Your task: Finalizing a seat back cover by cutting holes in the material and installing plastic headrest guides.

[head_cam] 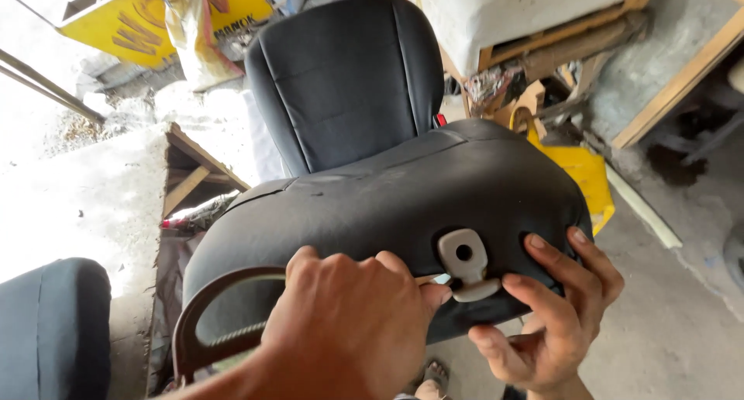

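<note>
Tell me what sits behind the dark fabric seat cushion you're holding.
Behind the dark fabric seat cushion stands the upright dark seat backrest. To its right, a yellow bag shows partly. The backrest's base is hidden by the cushion.

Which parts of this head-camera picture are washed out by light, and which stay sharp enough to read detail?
Head view: the concrete ground at left is blown out to near white by daylight; the dark car seat and its grey plastic fitting are evenly lit and sharp; the left hand, close to the lens, looks slightly soft; the right hand shows clear fingernails.
</note>
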